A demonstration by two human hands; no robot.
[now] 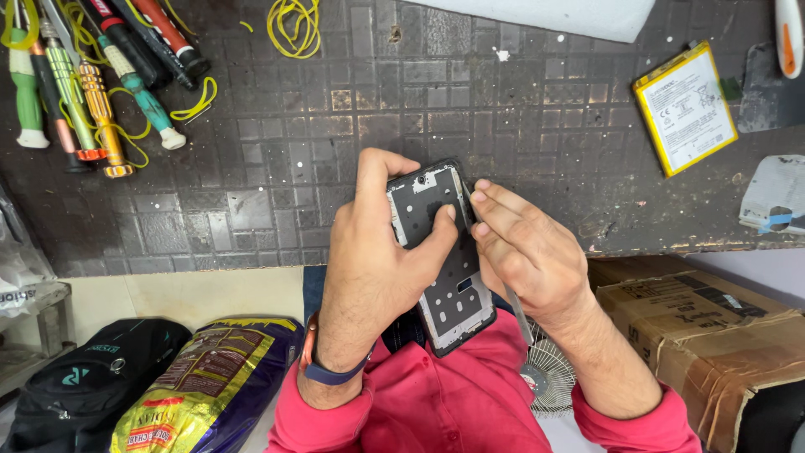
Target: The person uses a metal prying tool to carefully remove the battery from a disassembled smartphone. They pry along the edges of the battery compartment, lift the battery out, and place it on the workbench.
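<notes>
My left hand (373, 252) grips an opened black phone frame (444, 277) with its back cover off, thumb pressed on the inner plate and fingers wrapped over the top left corner. My right hand (524, 252) pinches a thin metal tool (518, 315) against the frame's upper right edge; the tool's shaft runs down under my palm. The phone is held above my lap, at the near edge of the dark mat (470, 101).
Several screwdrivers (92, 84) and yellow rubber bands (293, 25) lie at the mat's top left. A yellow-edged phone battery (685, 107) rests at the right. A cardboard box (713, 335) sits low right; a black bag (84, 386) and a printed sack (210, 386) low left.
</notes>
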